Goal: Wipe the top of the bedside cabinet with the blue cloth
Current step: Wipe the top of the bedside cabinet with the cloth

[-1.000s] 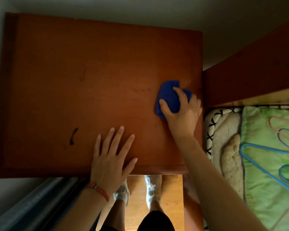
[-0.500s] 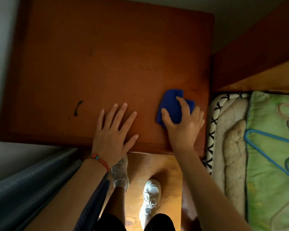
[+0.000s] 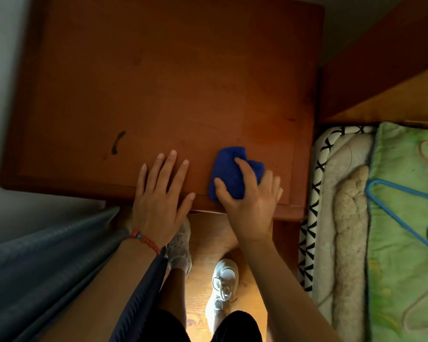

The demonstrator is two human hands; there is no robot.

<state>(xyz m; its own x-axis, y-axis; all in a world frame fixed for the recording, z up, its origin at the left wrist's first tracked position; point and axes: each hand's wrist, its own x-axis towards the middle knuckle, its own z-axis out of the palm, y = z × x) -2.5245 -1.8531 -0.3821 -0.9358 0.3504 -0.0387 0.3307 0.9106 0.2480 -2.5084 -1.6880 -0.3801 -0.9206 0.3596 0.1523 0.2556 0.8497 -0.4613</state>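
Note:
The bedside cabinet's red-brown wooden top (image 3: 158, 82) fills the upper middle of the view. A bunched blue cloth (image 3: 229, 169) lies near its front edge, right of centre. My right hand (image 3: 252, 201) lies on the cloth, thumb and forefinger curled round it, and covers its near part. My left hand (image 3: 158, 198) rests flat on the front edge just left of the cloth, fingers spread. A red bead bracelet is on that wrist.
A dark smear (image 3: 118, 141) marks the top at the left. A bed with a green quilt (image 3: 405, 218), blue hangers (image 3: 403, 218) and a patterned mattress edge (image 3: 314, 206) adjoins the cabinet on the right. Grey curtain folds (image 3: 42, 275) hang lower left. My feet stand on wooden floor (image 3: 208, 238).
My right hand has drawn the blue cloth from the right side of the top toward the front edge and a little left. My left hand stays flat by the front edge.

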